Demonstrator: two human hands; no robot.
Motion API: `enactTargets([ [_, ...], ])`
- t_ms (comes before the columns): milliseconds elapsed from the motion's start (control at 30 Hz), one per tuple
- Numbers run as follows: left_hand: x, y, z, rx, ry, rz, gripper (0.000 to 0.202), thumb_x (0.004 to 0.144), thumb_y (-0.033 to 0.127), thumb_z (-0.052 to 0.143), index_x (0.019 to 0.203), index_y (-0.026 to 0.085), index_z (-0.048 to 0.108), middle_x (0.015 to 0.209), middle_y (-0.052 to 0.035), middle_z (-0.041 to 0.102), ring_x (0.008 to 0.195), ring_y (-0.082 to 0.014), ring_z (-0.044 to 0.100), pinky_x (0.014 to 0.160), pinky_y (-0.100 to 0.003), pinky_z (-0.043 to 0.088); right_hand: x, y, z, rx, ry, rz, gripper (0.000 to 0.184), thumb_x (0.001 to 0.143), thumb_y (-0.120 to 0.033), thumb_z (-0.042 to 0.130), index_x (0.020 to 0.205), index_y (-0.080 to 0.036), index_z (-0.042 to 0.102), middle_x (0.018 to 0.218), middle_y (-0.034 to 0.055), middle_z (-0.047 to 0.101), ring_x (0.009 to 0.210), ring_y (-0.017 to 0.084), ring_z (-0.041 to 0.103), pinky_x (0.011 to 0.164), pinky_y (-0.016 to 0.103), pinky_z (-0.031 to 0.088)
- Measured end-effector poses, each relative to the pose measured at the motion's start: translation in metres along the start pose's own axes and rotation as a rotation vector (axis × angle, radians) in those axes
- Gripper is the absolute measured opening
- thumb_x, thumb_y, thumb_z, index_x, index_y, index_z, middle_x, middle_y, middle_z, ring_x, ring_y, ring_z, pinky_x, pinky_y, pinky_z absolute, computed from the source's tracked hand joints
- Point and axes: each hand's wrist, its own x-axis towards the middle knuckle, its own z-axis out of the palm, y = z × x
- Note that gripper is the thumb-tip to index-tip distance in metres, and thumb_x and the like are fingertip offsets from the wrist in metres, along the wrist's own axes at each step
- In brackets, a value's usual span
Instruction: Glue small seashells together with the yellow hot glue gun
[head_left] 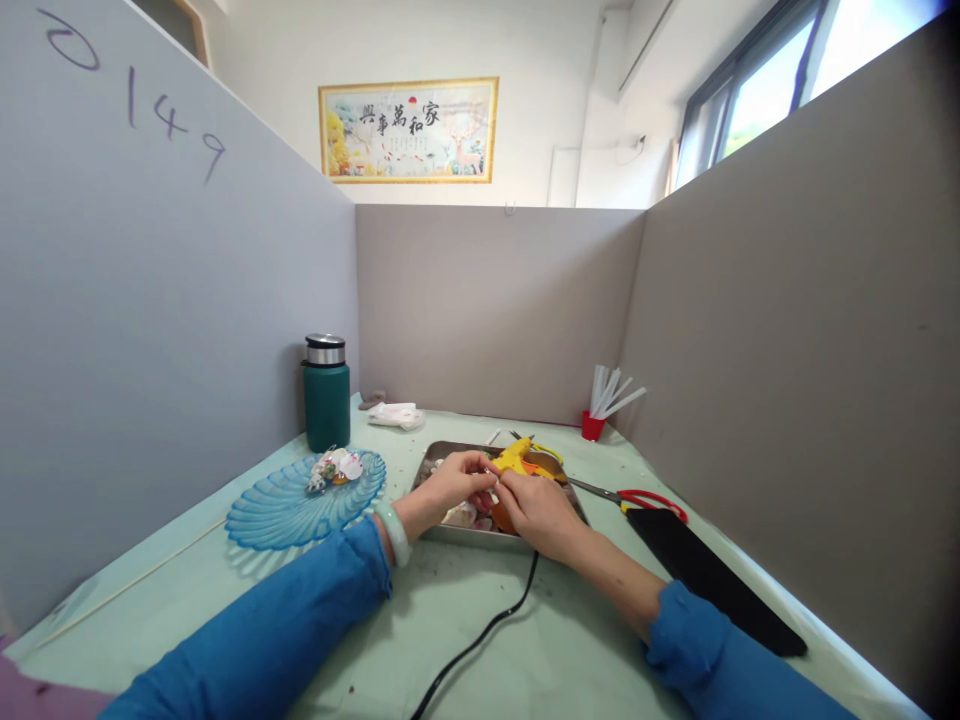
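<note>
Over a metal tray (480, 538) my left hand (459, 487) and my right hand (538, 508) meet fingertip to fingertip. Both are closed in a pinch around something too small and hidden to make out. Seashells (459, 516) lie in the tray below, partly covered by my hands. A yellow glue gun (514, 456) rests at the tray's far side, just beyond my fingers. To the left, a blue scalloped glass plate (274, 512) carries a small cluster of shells (343, 465).
A green bottle (327, 408) stands behind the plate, near a white packet (397, 415). At the right are a red cup (592, 428) of glue sticks (609, 390), red-handled scissors (654, 502) and a long black slab (712, 580). A black cord (484, 635) crosses the front. Grey partitions (495, 310) enclose the table.
</note>
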Motion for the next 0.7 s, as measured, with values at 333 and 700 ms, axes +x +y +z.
enactTargets([
  [333, -0.0007, 0.0012, 0.0006, -0.008, 0.004, -0.016, 0.023, 0.065, 0.026, 0.064, 0.080, 0.012, 0.054, 0.058, -0.0002, 0.059, 0.045, -0.0104, 0.057, 0.050, -0.023, 0.048, -0.0009, -0.0010, -0.0036, 0.005, -0.009, -0.010, 0.042, 0.093, -0.038, 0.020, 0.080, -0.020, 0.056, 0.076, 0.0015, 0.063, 0.068, 0.013, 0.055, 0.056, 0.024, 0.026],
  [700, -0.0011, 0.0048, 0.0033, -0.027, 0.017, -0.036, 0.018, 0.068, 0.021, 0.061, 0.083, 0.011, 0.058, 0.060, -0.0015, 0.060, 0.050, -0.0108, 0.058, 0.052, -0.024, 0.048, -0.0004, -0.0009, -0.0025, -0.027, -0.020, 0.021, 0.045, 0.093, -0.040, 0.018, 0.081, -0.020, 0.057, 0.078, 0.0020, 0.063, 0.070, 0.013, 0.056, 0.055, 0.024, 0.024],
])
